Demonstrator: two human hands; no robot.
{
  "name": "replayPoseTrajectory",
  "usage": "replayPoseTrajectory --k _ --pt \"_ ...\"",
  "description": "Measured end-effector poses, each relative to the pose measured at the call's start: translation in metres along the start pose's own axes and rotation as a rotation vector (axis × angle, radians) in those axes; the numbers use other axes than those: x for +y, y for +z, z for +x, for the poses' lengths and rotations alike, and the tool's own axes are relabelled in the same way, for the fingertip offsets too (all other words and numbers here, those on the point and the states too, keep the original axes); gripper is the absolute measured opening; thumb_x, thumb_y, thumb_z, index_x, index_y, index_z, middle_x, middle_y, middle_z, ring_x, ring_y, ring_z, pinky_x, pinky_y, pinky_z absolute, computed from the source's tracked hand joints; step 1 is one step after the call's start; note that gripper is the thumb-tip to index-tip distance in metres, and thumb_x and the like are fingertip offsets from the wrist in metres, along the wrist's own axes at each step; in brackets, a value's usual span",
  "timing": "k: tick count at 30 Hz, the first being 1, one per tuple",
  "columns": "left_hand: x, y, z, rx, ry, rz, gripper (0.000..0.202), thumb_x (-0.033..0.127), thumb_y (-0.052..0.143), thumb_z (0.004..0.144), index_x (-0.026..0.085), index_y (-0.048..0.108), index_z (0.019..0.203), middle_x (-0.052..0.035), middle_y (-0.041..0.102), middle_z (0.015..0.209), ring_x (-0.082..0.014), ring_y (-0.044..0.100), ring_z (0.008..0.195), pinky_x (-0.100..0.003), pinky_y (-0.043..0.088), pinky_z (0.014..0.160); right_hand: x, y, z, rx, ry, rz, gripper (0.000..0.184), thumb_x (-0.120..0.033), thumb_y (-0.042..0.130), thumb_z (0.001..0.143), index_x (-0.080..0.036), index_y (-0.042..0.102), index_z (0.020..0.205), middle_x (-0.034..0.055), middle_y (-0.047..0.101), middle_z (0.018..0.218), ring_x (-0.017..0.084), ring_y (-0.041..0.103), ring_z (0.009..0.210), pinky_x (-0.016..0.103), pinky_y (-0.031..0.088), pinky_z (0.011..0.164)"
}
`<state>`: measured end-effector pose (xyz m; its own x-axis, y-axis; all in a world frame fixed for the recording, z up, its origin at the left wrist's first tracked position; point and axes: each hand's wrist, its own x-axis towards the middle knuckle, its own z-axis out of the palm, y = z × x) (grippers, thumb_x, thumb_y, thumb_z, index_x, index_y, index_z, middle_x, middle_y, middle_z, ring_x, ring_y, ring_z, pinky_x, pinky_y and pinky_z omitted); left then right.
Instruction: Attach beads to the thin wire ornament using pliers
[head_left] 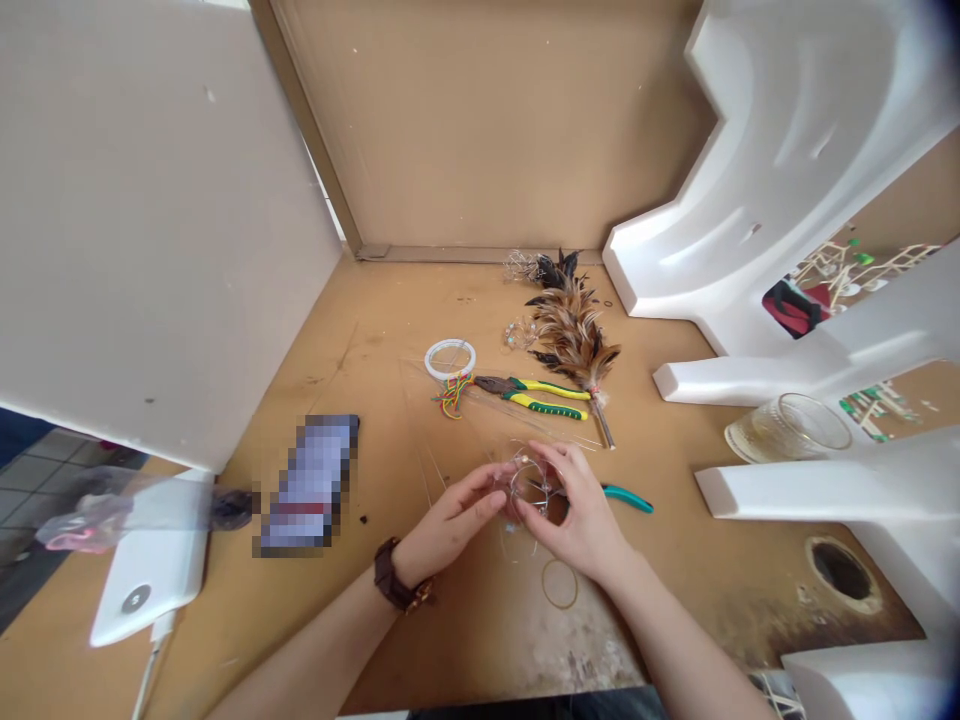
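Observation:
Between my two hands is a round beaded piece of thin silvery wire (pixel 525 462), with loose wire ends sticking out below it. My left hand (pixel 459 512) pinches its left side between thumb and fingers. My right hand (pixel 589 510) curls around the right side, thumb below and fingers above. Just behind my right hand lie pliers with teal handles (pixel 630 498), partly hidden by the hand. A thin yellowish ring, like a rubber band (pixel 560 584), rests on the table below my right hand. Long thin straight wires (pixel 551 428) lie beyond my hands.
Farther back are yellow-green pliers (pixel 551 397), a white ring (pixel 451 359) with coloured cords, a feather duster (pixel 574 330) and another wire piece (pixel 520 333). A phone (pixel 311 483) and white power bank (pixel 154 565) lie left. White stools (pixel 787 490) and a glass (pixel 787 428) stand right.

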<state>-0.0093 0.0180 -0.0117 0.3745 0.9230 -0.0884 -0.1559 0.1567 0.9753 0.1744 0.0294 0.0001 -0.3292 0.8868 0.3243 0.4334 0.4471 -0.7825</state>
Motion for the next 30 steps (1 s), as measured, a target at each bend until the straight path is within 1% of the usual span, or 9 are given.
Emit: replayPoseTrajectory --k 3,6,9,16,21,24,26,28,30 --pt "-0.002 0.006 -0.001 0.092 -0.027 0.076 0.028 0.035 0.049 0.085 0.016 0.059 0.103 -0.0058 0.065 0.086 -0.0149 0.061 0.074 -0.028 0.049 0.07 0.0 -0.002 0.002 -0.049 0.016 0.12 0.044 -0.027 0.059 0.078 -0.019 0.049 0.12 0.0083 0.05 0.101 0.017 0.052 0.086 0.031 0.046 0.076" --pt "-0.003 0.008 -0.002 0.13 -0.044 0.074 0.03 0.038 0.043 0.087 0.014 0.057 0.098 -0.0004 0.059 0.062 -0.0108 0.054 0.052 -0.023 0.045 0.053 0.002 -0.004 0.005 -0.078 0.085 0.282 0.025 -0.029 0.045 0.088 -0.02 0.062 0.103 0.0057 0.056 0.087 0.016 0.054 0.082 0.03 0.045 0.075" --pt "-0.003 0.008 -0.002 0.14 -0.042 0.07 0.031 0.039 0.042 0.087 0.013 0.056 0.097 0.0012 0.056 0.058 -0.0101 0.052 0.049 -0.022 0.044 0.049 0.005 -0.002 0.006 -0.108 0.235 0.472 0.025 -0.032 0.045 0.088 -0.02 0.066 0.092 0.003 0.06 0.076 0.013 0.056 0.07 0.028 0.045 0.069" --pt "-0.005 0.008 -0.002 0.14 -0.03 0.095 0.029 0.04 0.047 0.085 0.014 0.055 0.094 0.003 0.054 0.054 -0.0082 0.05 0.044 -0.02 0.043 0.045 0.012 0.007 0.004 -0.221 0.584 1.003 0.024 -0.037 0.056 0.082 -0.017 0.062 0.092 0.0026 0.065 0.073 0.009 0.056 0.051 0.022 0.046 0.047" --pt "-0.006 0.01 -0.005 0.188 0.04 0.114 0.028 0.039 0.045 0.086 0.014 0.056 0.09 0.0038 0.051 0.053 -0.0068 0.049 0.041 -0.018 0.042 0.042 0.013 0.01 0.004 -0.282 0.727 1.228 0.021 -0.033 0.061 0.078 -0.014 0.059 0.088 0.0023 0.064 0.067 0.008 0.054 0.045 0.023 0.05 0.044" --pt "-0.006 0.012 -0.006 0.175 0.085 0.093 0.029 0.04 0.045 0.086 0.014 0.057 0.089 0.0014 0.054 0.064 -0.0053 0.048 0.04 -0.018 0.041 0.04 0.012 0.012 0.004 -0.321 0.796 1.26 0.025 -0.031 0.063 0.076 -0.019 0.055 0.097 -0.003 0.06 0.063 0.006 0.05 0.04 0.02 0.049 0.042" --pt "-0.006 0.013 -0.005 0.171 0.065 0.073 0.03 0.041 0.046 0.085 0.014 0.056 0.089 0.002 0.053 0.063 -0.0054 0.047 0.039 -0.018 0.04 0.038 0.012 0.016 0.003 -0.285 0.781 1.199 0.024 -0.031 0.064 0.075 -0.021 0.054 0.094 -0.0052 0.058 0.062 0.005 0.048 0.039 0.02 0.048 0.041" --pt "-0.006 0.013 -0.004 0.183 0.017 0.063 0.03 0.043 0.046 0.085 0.014 0.055 0.09 0.0053 0.049 0.051 -0.0061 0.044 0.036 -0.017 0.037 0.037 0.011 0.021 0.001 -0.204 0.691 1.026 0.017 -0.033 0.062 0.076 -0.019 0.055 0.084 -0.004 0.057 0.064 0.006 0.049 0.042 0.021 0.047 0.043" --pt "-0.006 0.013 -0.003 0.21 -0.029 0.06 0.032 0.045 0.046 0.084 0.015 0.055 0.09 0.0076 0.044 0.043 -0.0062 0.041 0.034 -0.017 0.034 0.036 0.012 0.024 -0.002 -0.1 0.536 0.76 0.013 -0.029 0.058 0.078 -0.019 0.057 0.086 0.0001 0.06 0.073 0.008 0.052 0.048 0.023 0.048 0.048"
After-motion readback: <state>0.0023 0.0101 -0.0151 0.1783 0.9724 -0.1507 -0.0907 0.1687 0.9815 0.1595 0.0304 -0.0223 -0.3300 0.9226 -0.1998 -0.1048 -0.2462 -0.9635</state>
